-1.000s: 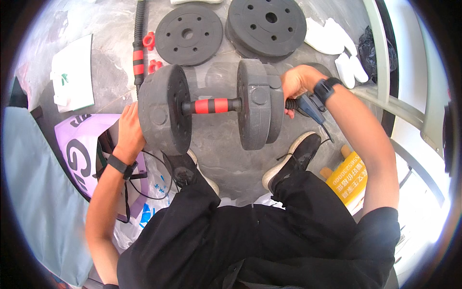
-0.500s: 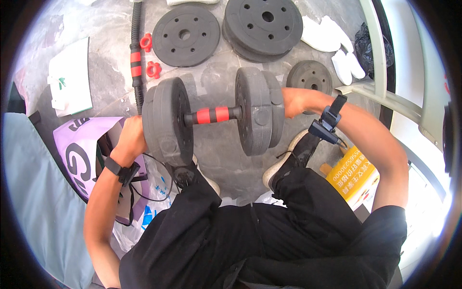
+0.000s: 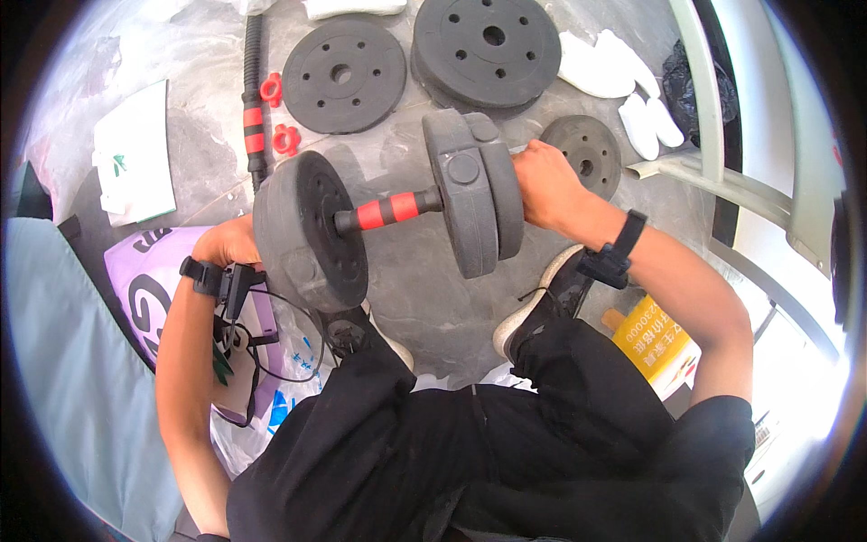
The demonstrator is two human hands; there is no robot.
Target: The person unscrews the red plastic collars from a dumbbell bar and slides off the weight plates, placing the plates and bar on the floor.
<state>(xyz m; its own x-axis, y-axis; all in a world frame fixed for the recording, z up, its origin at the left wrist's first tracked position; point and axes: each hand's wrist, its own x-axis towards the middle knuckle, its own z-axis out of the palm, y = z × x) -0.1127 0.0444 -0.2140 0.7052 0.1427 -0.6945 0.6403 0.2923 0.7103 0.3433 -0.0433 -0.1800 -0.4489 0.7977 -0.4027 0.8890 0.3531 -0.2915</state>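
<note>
A black dumbbell [image 3: 388, 212] with a red-and-black grip and stacked plates at both ends is between my hands, its right end tilted slightly away. My left hand [image 3: 231, 242] is closed at the outer left end; the plates hide most of its fingers. At the outer right end my right hand [image 3: 547, 186] is curled closed against the plates. What its fingertips grip there is hidden. Beyond the dumbbell lie two red star-shaped collar nuts [image 3: 286, 139] beside a black threaded bar [image 3: 254, 108] with a red-and-black middle.
Weight plates lie farther off: a single one [image 3: 344, 76], a stack [image 3: 488, 52] and a smaller plate [image 3: 587, 155]. White gloves [image 3: 596, 68] rest at far right near a metal frame [image 3: 722, 176]. A purple bag [image 3: 135, 280], white booklet [image 3: 135, 154] and yellow box [image 3: 655, 339] are around.
The dumbbell has shifted slightly left and tilted, its right end rising away from me. My left hand has turned and moved left; my right wrist has rotated.
</note>
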